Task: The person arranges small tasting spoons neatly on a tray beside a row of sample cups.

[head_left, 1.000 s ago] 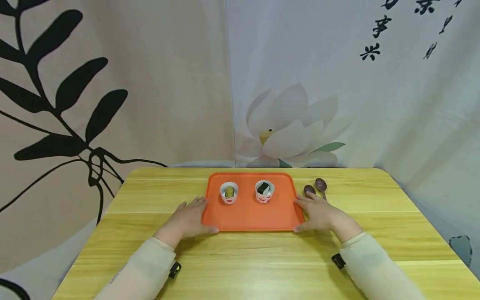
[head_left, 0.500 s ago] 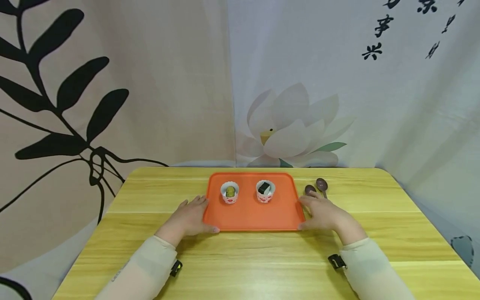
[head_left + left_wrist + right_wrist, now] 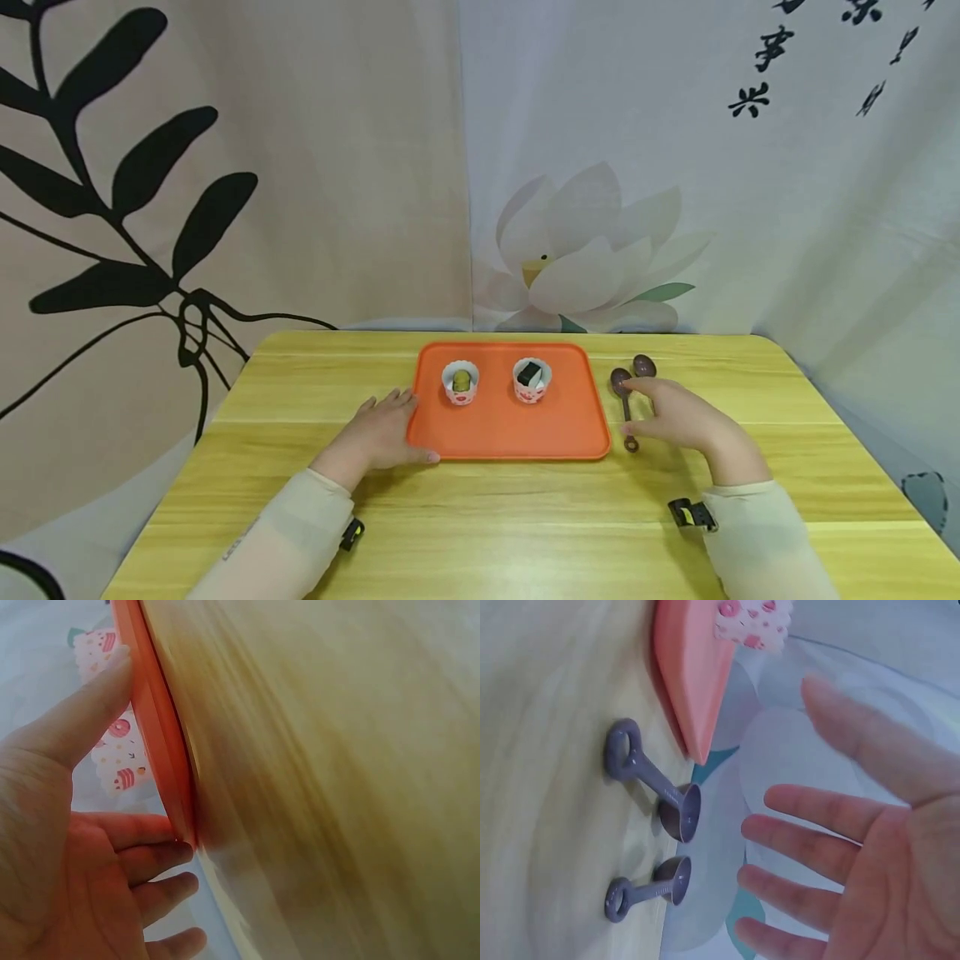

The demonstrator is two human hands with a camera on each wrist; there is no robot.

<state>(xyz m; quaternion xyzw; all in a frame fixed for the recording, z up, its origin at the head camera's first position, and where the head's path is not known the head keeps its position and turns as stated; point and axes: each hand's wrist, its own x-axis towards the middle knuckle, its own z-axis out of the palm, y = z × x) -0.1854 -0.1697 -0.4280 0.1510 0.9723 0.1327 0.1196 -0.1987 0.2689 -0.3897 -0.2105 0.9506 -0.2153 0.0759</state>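
An orange tray (image 3: 510, 433) lies on the table. My left hand (image 3: 378, 433) rests at its left edge, thumb on the near rim and extended fingers against the side, as the left wrist view also shows. On the tray stand two patterned paper cups: the left cup (image 3: 461, 397) holds a greenish-yellow piece, the right cup (image 3: 529, 395) a black-and-white one. My right hand (image 3: 678, 412) hovers with spread fingers over two brown measuring spoons and holds nothing. In the right wrist view, the larger spoon (image 3: 656, 780) and smaller spoon (image 3: 649, 891) lie apart from the fingers.
The wooden table (image 3: 510, 533) has a printed curtain (image 3: 360, 167) hanging behind its far edge. Both spoons lie close to the tray's right side.
My right hand has left the tray's right edge and moved right, above the measuring spoons, uncovering the nearer spoon's handle. The left hand stays at the tray.
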